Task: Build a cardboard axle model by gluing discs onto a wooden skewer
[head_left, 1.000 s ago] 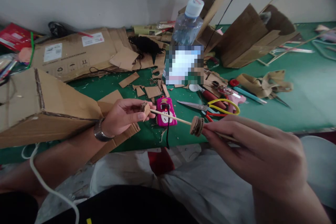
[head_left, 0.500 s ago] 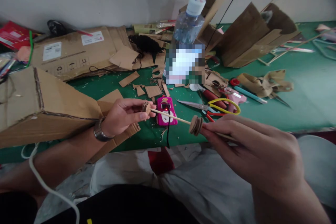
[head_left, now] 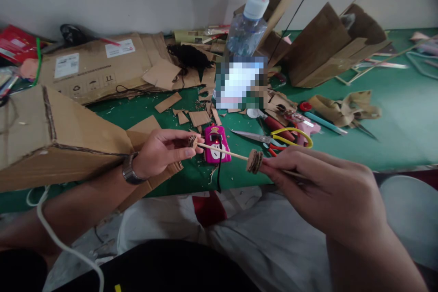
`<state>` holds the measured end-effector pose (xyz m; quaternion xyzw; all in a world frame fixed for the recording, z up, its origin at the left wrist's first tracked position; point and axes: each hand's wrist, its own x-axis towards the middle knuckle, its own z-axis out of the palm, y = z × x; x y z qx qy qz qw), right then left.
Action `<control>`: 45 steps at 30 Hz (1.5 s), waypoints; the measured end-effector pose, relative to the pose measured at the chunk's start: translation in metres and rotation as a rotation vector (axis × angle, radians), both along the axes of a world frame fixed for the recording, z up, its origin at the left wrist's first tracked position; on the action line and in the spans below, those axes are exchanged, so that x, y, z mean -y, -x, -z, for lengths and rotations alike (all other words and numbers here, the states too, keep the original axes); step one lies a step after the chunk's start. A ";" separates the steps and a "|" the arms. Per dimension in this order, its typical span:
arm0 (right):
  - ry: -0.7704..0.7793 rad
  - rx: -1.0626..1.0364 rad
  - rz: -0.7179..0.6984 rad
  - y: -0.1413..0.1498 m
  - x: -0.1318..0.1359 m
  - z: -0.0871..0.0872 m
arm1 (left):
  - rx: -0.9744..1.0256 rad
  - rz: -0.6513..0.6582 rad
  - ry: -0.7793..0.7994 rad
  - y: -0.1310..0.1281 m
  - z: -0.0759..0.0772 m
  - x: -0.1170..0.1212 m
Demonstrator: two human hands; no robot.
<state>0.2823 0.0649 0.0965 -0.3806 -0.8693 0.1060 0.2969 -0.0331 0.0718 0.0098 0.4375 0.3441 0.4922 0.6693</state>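
Observation:
A thin wooden stick runs between my two hands above the table's front edge. My left hand pinches a small cardboard disc on the stick's left end. My right hand grips the stick's right part, fingers closed behind a thicker stacked cardboard disc threaded on it. A metal watch is on my left wrist. Below the stick lies a pink power strip with a red light and a black cord.
The green table carries yellow-handled scissors, a water bottle, flattened cardboard boxes, a big cardboard piece at left, scraps, a blue pen and folded cardboard shapes. A white cable hangs at lower left.
Both hands and the stick have barely shifted; the right hand with its disc has edged slightly up and left. The view has drifted a little.

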 end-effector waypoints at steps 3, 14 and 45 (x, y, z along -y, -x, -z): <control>0.037 -0.011 0.016 -0.001 -0.002 0.001 | -0.010 0.010 -0.005 0.000 -0.001 0.000; 0.147 -0.050 0.077 0.005 -0.001 0.001 | -0.004 0.004 -0.009 0.001 0.001 -0.001; 0.140 -0.113 0.046 0.012 -0.002 -0.002 | 0.096 0.045 0.071 0.002 -0.004 -0.001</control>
